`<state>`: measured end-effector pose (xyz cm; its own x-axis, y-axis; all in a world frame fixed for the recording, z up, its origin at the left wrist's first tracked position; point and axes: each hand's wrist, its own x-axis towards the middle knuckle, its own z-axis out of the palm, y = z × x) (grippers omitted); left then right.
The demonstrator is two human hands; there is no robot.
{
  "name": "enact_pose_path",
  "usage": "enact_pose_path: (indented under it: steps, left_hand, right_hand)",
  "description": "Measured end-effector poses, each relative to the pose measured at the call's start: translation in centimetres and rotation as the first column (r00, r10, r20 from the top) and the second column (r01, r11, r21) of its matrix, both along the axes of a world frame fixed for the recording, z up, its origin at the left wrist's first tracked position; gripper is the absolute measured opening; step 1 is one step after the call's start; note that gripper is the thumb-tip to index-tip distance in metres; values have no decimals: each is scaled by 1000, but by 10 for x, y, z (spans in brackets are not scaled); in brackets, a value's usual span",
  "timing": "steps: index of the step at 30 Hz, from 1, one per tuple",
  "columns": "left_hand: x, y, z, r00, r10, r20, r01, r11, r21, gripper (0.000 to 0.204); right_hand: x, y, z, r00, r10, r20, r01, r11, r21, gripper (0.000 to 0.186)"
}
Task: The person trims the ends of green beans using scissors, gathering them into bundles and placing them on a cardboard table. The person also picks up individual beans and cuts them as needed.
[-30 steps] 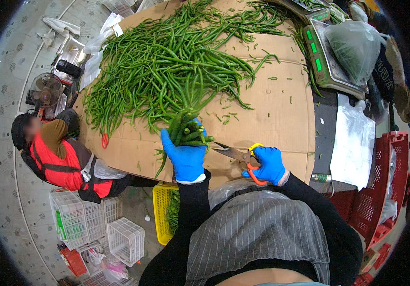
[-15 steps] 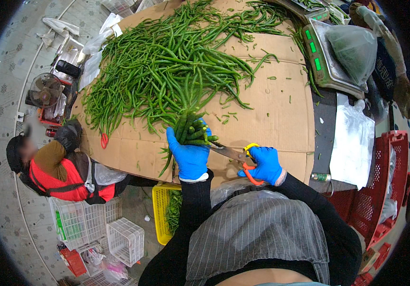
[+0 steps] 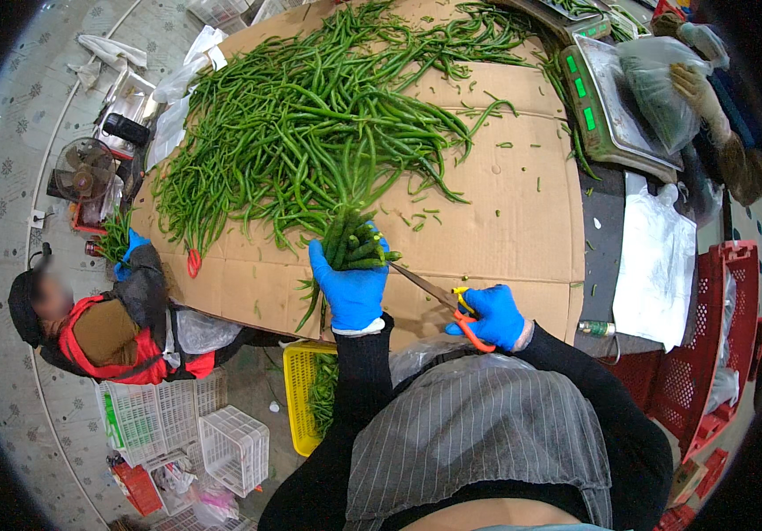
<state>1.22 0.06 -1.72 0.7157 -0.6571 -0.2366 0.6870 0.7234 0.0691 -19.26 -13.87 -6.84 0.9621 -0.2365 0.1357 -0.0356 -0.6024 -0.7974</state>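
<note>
My left hand, in a blue glove, is closed around a bunch of long green chili peppers, their cut-looking ends pointing right. My right hand, also blue-gloved, grips scissors with yellow and orange handles; the blades look nearly closed, their tip at the right side of the bunch. A large pile of loose peppers lies on the cardboard sheet beyond both hands, with small bits scattered around.
A yellow crate is below the table edge. A co-worker sits left, near a fan and white baskets. At right are a scale, another person's gloved hand on a plastic bag, white bags and red crates.
My right hand and the scissors have dropped slightly and the blades look closer together. The left co-worker's gloved hand with peppers has appeared; another person's hand has reached onto the bag.
</note>
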Motion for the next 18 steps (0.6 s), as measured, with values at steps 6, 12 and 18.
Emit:
enact_pose_path:
  steps: [6,12,18]
  left_hand:
    - [5,6,-1,999,-22,-39,18,997,-76,49]
    - [-7,-6,14,987,-19,-162,2,994,-105,44]
    - [-16,-11,20,994,-92,-53,86,990,-116,39]
  right_hand:
    - [-21,-36,0,977,-75,-202,16,961,-277,60]
    - [-6,-27,9,985,-174,0,169,957,-237,70]
    - [13,-13,16,989,-148,22,149,965,-214,70]
